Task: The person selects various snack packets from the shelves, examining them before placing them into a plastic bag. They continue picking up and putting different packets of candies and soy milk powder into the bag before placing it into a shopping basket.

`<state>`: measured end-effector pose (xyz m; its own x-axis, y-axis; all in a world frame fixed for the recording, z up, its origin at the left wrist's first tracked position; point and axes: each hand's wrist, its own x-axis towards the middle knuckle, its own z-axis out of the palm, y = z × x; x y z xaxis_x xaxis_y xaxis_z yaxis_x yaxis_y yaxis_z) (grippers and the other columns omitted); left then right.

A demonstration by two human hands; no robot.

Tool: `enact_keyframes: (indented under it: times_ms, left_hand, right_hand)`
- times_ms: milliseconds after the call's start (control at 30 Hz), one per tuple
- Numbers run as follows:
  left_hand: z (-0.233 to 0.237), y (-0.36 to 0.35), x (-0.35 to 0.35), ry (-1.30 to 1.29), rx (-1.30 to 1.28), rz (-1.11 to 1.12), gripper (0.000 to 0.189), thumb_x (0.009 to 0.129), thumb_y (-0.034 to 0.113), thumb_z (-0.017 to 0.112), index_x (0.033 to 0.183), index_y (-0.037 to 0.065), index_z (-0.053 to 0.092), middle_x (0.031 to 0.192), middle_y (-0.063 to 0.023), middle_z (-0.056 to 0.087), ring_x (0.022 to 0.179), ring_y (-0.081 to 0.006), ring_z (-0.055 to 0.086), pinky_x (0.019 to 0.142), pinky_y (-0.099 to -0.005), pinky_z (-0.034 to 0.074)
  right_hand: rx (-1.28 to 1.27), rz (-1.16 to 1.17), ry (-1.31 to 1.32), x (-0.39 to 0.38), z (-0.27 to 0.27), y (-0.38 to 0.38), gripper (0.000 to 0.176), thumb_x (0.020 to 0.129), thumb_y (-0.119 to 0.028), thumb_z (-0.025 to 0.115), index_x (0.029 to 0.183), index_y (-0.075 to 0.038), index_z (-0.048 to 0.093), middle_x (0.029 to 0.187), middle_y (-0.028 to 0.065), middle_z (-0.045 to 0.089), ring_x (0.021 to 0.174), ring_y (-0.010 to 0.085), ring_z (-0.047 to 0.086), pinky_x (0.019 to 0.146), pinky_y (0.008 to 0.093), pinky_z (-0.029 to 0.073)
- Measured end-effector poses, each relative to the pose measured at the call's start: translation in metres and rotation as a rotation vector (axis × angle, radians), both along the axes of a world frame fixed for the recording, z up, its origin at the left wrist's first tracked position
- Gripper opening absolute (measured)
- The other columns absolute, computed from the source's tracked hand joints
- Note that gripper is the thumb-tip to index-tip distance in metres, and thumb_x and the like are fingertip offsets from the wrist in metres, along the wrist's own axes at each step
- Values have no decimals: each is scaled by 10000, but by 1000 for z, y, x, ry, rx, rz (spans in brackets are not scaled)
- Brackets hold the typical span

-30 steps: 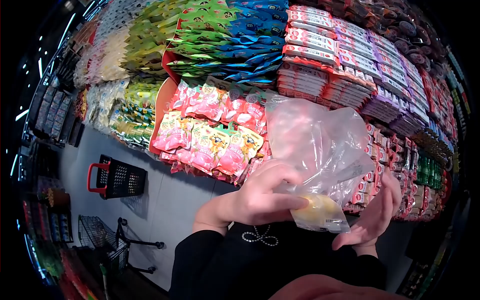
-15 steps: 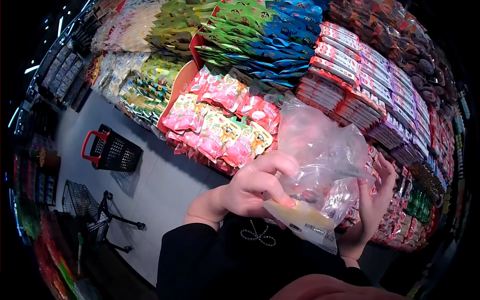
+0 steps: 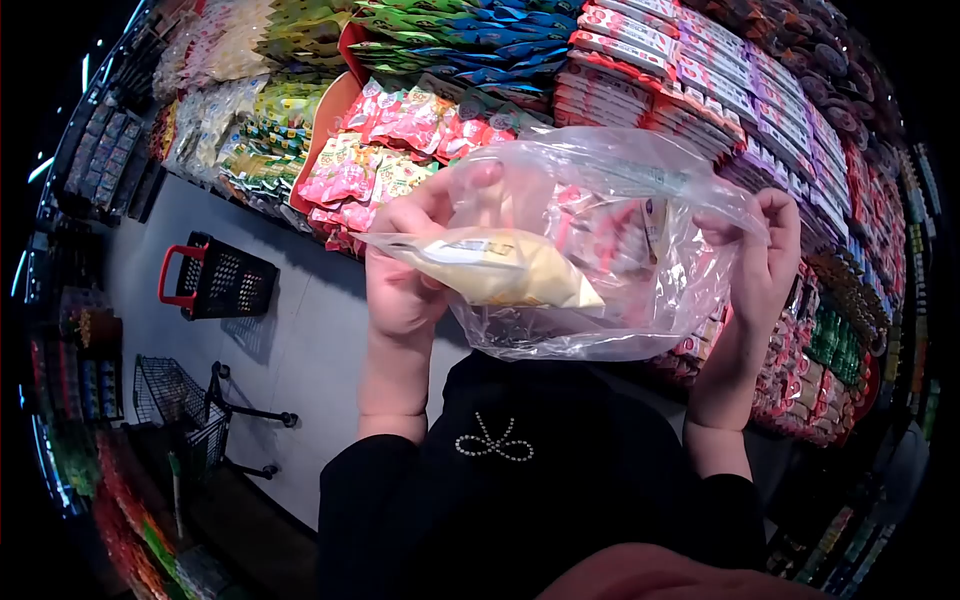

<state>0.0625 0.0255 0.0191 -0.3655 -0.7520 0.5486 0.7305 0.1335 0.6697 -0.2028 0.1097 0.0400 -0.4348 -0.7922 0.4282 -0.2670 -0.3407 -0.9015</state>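
Note:
A clear plastic bag (image 3: 690, 290) is spread wide between my hands, its mouth facing up toward me. My left hand (image 3: 405, 265) is closed on a pale yellow snack packet (image 3: 520, 270) and also pinches the bag's left side. The packet lies tilted across the bag's opening. On the right, my right hand (image 3: 765, 255) grips the bag's rim with its fingers bent round the plastic. Pink and white shapes show through the bag; I cannot tell whether they are inside or behind it.
Pink snack packets (image 3: 345, 170) fill a bin beyond my left hand. Stacked red and white packs (image 3: 625, 45) stand behind the bag. A black basket with a red handle (image 3: 232, 280) and a wire cart (image 3: 180, 400) are on the floor at left.
The bag has been pulled open wider and raised. The yellow packet has moved up and left with my left hand, from below the bag to across its mouth. The view has shifted.

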Motion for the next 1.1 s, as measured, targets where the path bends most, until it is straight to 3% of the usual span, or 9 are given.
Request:
enact_keyframes:
  times_ms: [100, 133, 233, 267, 367, 400, 600, 700, 1100]
  left_hand:
    - [4, 9, 3, 65, 95, 86, 209, 774, 224, 637, 801, 79, 490, 1262, -295, 346, 1154, -401, 397, 854, -510, 442]
    - [-7, 3, 14, -114, -100, 150, 516, 777, 392, 565, 1183, 111, 415, 1294, -248, 322, 1235, -417, 260, 980, -548, 260]
    - [-14, 5, 31, -237, 95, 225, 599, 800, 405, 532, 1299, 132, 345, 1379, -261, 152, 1283, -409, 140, 1017, -527, 157]
    - [-15, 15, 30, 55, 60, 236, 210, 826, 310, 555, 707, 141, 523, 1346, -235, 263, 1228, -358, 293, 976, -474, 286]
    - [-38, 23, 67, 103, 145, 301, 328, 836, 355, 517, 1118, 188, 520, 1370, -167, 252, 1231, -310, 301, 964, -457, 290]
    - [-41, 23, 74, 86, 121, 347, 684, 704, 417, 670, 1274, 159, 393, 1397, -125, 209, 1257, -292, 255, 961, -454, 235]
    - [-24, 26, 94, 266, 245, 435, 486, 712, 293, 693, 1086, 85, 463, 1044, -12, 476, 875, -179, 410, 784, -364, 302]
    - [-42, -2, 132, 326, 3, 124, 523, 829, 371, 536, 1197, 19, 417, 1166, -76, 473, 1061, -242, 421, 883, -455, 352]
    - [-43, -155, 268, 37, 163, 1129, 167, 877, 164, 513, 935, 8, 511, 936, -83, 582, 842, -153, 565, 761, -282, 461]
  right_hand:
    - [-62, 109, -12, 7, 25, -12, 87, 892, -64, 392, 920, 18, 392, 1034, 245, 549, 701, 182, 627, 641, 218, 471]
    - [-64, 95, -18, 9, 29, -11, 87, 892, -64, 392, 920, 18, 392, 1034, 245, 549, 701, 182, 627, 641, 218, 471]
    - [-127, 145, 25, 8, 31, -10, 128, 911, -119, 379, 869, 1, 375, 1088, 294, 507, 753, 200, 627, 636, 216, 473]
    - [-173, 174, 17, 3, 26, -7, 130, 911, -122, 374, 865, -2, 367, 1100, 310, 491, 816, 214, 615, 670, 232, 478]
    - [-276, 270, -15, -5, 19, -3, 121, 913, -120, 355, 863, -10, 346, 1129, 357, 443, 982, 262, 558, 775, 293, 480]
    - [-325, 265, -39, -5, 16, -3, 131, 914, -131, 354, 866, -9, 346, 1137, 369, 428, 987, 277, 554, 794, 310, 476]
    - [-371, 271, -89, -7, 10, -5, 119, 892, -103, 341, 897, 14, 324, 1107, 376, 446, 906, 227, 564, 798, 294, 455]
    - [-281, 182, -38, -2, 12, 1, 126, 906, -125, 357, 872, -6, 331, 1126, 392, 421, 952, 250, 557, 831, 320, 451]
    - [-81, -328, -11, 19, -24, 48, 330, 897, -125, 438, 1184, 30, 392, 1199, 150, 451, 1028, 198, 470, 892, 322, 361]
